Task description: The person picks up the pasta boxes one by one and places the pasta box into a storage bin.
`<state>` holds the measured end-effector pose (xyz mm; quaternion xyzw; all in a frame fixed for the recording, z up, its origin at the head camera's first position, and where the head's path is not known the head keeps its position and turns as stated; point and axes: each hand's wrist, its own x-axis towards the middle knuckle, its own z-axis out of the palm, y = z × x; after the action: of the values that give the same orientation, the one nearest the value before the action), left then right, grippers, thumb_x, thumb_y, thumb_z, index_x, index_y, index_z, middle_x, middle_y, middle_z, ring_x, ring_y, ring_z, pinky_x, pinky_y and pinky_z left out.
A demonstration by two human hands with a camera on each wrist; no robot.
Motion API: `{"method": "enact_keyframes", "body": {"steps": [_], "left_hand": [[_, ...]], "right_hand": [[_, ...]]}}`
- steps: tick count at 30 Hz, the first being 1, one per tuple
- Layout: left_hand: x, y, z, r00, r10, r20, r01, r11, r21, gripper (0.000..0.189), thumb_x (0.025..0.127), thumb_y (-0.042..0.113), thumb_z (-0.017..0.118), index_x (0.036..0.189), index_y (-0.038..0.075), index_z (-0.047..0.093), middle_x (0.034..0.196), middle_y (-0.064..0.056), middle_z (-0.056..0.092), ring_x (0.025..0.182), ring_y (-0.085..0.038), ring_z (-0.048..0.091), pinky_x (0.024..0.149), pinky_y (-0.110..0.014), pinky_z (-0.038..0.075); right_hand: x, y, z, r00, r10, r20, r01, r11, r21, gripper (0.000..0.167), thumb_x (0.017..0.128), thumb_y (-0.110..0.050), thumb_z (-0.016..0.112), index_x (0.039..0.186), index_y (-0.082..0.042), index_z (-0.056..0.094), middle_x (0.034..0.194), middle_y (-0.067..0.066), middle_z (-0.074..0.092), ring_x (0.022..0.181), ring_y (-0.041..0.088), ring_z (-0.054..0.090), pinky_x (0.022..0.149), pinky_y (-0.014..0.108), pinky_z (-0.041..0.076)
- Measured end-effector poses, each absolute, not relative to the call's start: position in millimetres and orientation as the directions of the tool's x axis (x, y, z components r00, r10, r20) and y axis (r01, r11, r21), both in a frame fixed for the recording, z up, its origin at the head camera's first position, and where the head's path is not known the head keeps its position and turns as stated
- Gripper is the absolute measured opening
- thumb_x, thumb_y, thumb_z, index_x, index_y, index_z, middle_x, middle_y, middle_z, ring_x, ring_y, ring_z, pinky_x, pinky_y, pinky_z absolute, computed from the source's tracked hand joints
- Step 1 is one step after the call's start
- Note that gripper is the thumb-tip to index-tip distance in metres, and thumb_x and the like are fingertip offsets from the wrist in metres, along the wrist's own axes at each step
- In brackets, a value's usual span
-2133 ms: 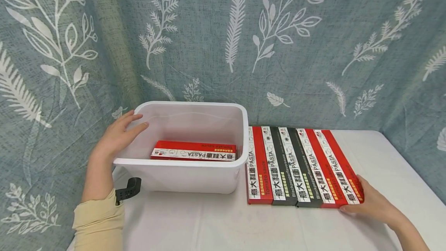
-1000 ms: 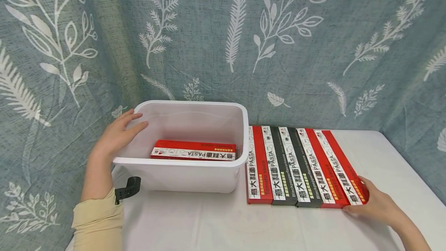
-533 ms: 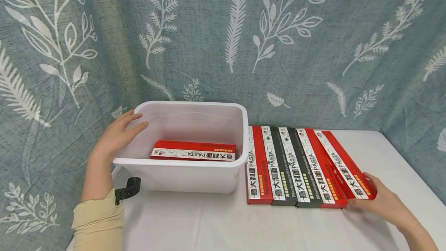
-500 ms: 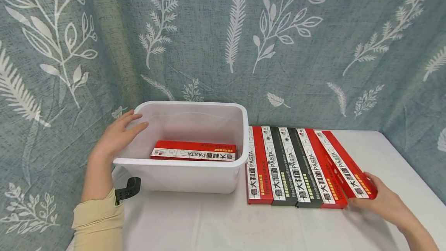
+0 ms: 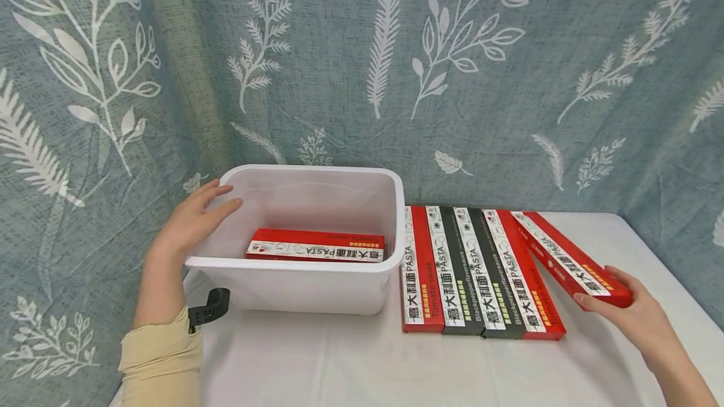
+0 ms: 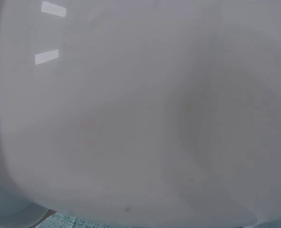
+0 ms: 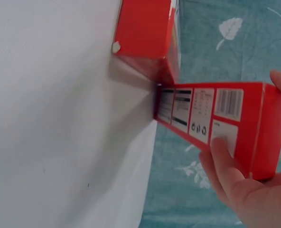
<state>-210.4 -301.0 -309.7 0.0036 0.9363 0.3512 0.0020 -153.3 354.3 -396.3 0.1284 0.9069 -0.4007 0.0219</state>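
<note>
My right hand (image 5: 630, 309) grips the near end of a red tomato-sauce pasta box (image 5: 571, 256) at the right of the head view. That near end is raised off the table while the far end stays low, beside the row. In the right wrist view, my thumb and fingers (image 7: 223, 164) hold the red box (image 7: 247, 128) by its end, its barcode side showing. At the left, my left hand (image 5: 195, 218) rests on the left rim of a white plastic bin (image 5: 305, 284). A red pasta box (image 5: 317, 245) lies inside the bin. Only a pale, glossy surface fills most of the left wrist view.
Beside the bin's right side lies a row of pasta boxes: a red box (image 5: 421, 269), two black boxes (image 5: 452, 269) and another red box (image 5: 523, 275). They lie on the white-covered table (image 5: 452, 372). A leaf-patterned curtain (image 5: 339, 80) hangs behind.
My right hand has pulled the rightmost red box away from the row, to the right, and lifted its near end. My left hand stays on the bin rim.
</note>
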Motion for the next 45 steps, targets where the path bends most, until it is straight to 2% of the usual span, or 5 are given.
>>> {"method": "enact_keyframes", "body": {"steps": [9,18,28,35,45], "left_hand": [[-210.1,-299.9,-308.7,-1.0,0.006,0.003,0.007,0.756,0.654,0.073,0.101,0.049,0.044,0.151,-0.001,0.028,0.161,-0.021,0.003,0.143,-0.05,0.0,0.104,-0.074,0.013],[-210.1,-299.3,-308.3,-1.0,0.006,0.007,0.009,0.756,0.655,0.073,0.101,0.048,0.044,0.151,-0.001,0.029,0.161,-0.021,0.004,0.144,-0.05,0.001,0.104,-0.074,0.013],[-210.3,-299.8,-307.8,-1.0,0.004,-0.003,0.001,0.756,0.655,0.074,0.1,0.05,0.044,0.152,-0.001,0.029,0.162,-0.02,0.004,0.144,-0.049,0.0,0.105,-0.073,0.014],[-209.9,-299.0,-307.6,-1.0,0.003,-0.001,0.002,0.75,0.662,0.073,0.1,0.049,0.045,0.151,-0.001,0.03,0.162,-0.02,0.004,0.144,-0.049,0.0,0.105,-0.073,0.013],[-208.7,-299.7,-306.7,-1.0,0.004,0.018,0.015,0.758,0.652,0.07,0.101,0.045,0.046,0.149,-0.003,0.032,0.161,-0.022,0.007,0.143,-0.05,0.004,0.106,-0.072,0.013]], "right_hand": [[-156.8,339.6,-389.0,-0.907,0.41,-0.098,0.302,0.468,-0.831,0.091,0.093,-0.041,0.063,0.157,-0.006,0.008,0.153,0.03,0.018,0.129,0.046,0.023,0.056,0.013,0.044],[-158.4,332.0,-388.7,-0.868,0.492,-0.076,0.219,0.241,-0.946,0.078,0.093,-0.032,0.066,0.156,-0.027,0.021,0.156,0.011,0.018,0.13,0.025,0.026,0.062,0.005,0.045],[-159.0,323.7,-382.1,-0.805,0.59,-0.062,0.053,-0.032,-0.998,0.068,0.089,-0.012,0.072,0.146,-0.029,0.039,0.145,-0.004,0.033,0.125,0.013,0.032,0.058,0.005,0.047],[-157.9,315.4,-374.4,-0.756,0.654,0.018,-0.105,-0.095,-0.99,0.063,0.088,0.0,0.068,0.142,-0.025,0.046,0.144,-0.002,0.038,0.128,0.017,0.035,0.059,0.006,0.047],[-154.7,299.5,-354.8,-0.806,0.587,0.072,-0.22,-0.185,-0.958,0.062,0.09,-0.001,0.067,0.143,-0.022,0.044,0.147,-0.002,0.035,0.131,0.011,0.031,0.064,0.012,0.052]]}}
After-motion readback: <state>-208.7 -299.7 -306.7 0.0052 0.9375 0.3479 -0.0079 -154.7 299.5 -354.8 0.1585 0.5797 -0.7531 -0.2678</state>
